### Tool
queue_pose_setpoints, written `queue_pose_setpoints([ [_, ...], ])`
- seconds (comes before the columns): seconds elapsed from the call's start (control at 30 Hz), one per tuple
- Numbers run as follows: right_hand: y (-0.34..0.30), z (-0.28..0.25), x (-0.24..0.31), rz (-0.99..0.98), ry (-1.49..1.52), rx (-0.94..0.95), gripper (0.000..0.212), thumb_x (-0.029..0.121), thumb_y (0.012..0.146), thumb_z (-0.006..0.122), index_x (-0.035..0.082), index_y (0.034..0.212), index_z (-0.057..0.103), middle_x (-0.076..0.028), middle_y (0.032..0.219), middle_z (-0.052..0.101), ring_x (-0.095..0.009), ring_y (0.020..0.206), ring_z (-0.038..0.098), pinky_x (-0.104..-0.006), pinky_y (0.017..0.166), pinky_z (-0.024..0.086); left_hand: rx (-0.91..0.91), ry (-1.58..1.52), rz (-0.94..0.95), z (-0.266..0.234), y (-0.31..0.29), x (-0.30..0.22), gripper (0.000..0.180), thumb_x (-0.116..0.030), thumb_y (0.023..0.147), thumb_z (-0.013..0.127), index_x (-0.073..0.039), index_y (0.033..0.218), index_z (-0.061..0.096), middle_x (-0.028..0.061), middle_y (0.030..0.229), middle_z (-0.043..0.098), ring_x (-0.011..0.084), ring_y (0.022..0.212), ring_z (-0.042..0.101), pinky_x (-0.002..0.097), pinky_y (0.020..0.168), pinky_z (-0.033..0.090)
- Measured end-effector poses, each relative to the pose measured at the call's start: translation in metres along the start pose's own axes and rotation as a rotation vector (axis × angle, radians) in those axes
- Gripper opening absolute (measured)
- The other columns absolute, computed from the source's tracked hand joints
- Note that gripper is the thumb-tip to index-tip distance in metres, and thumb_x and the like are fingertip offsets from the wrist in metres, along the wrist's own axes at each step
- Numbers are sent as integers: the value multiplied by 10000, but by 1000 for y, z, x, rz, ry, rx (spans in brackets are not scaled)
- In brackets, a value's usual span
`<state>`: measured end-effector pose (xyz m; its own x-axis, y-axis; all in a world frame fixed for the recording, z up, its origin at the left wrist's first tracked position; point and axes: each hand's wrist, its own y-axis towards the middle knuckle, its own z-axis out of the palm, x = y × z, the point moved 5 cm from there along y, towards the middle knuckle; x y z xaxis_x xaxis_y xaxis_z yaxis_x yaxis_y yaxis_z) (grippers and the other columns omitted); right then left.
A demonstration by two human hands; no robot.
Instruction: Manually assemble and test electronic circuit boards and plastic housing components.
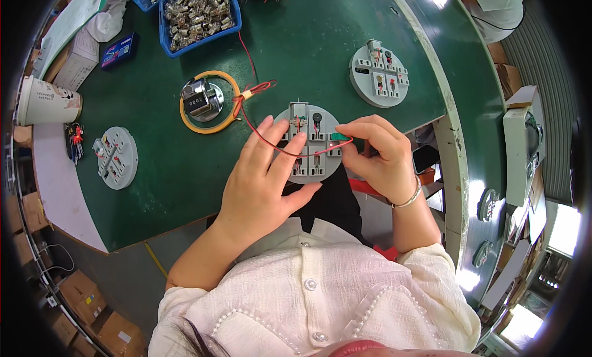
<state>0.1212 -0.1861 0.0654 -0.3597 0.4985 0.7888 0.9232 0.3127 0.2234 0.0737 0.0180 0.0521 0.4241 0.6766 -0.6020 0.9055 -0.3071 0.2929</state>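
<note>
Mid-frame, the round gray plastic circuit base [316,141] looks light and stiff, best held by its rim; its small parts seem fragile. The left hand [256,181] spreads its fingers over it; the right hand [383,158] pinches a green wire connector [338,136].

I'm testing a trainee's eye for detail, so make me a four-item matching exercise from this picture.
Things
1. Blue plastic bin
2. White paper cup
3. Small green piece
4. Silver bracelet

Places or states
A. Around the right wrist
B. Filled with small metal-and-glass parts
C. Held by the right hand
D. At the picture's far left

Pairs: 1-B, 2-D, 3-C, 4-A
</note>
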Motion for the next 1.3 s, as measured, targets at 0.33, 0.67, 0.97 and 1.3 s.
queue_pose_setpoints([
  [0.33,10,-3,7,-54,-34,102,336,-75,771,732,54,1080,764,-51,963,708,-95,671,597,-231,568,470,11,1,9,1,3,1,790,-266,726,920,-76,1418,589,174,1465,508,444,1378,506,501,1098,493],
  [0.67,-8,0,9,-70,-43,66,344,-39,763,780,89,1081,752,-52,899,699,-172,629,638,-288,539,513,14,9,19,3,2,1,843,-257,722,920,-91,1460,547,177,1470,502,441,1379,503,504,1094,493],
  [0.97,-5,-4,14,-61,1,157,358,-101,778,719,63,1094,763,-36,932,696,-81,648,584,-230,570,452,15,18,37,2,0,-1,821,-250,730,915,-88,1449,554,182,1463,506,446,1375,503,509,1084,498],
  [1.3,65,-94,-75,128,-150,-164,247,50,872,744,70,1117,769,39,874,649,-37,665,462,-220,601,400,-8,41,69,4,5,1,807,-263,742,910,-67,1439,553,199,1456,504,463,1379,496,517,1090,490],
])
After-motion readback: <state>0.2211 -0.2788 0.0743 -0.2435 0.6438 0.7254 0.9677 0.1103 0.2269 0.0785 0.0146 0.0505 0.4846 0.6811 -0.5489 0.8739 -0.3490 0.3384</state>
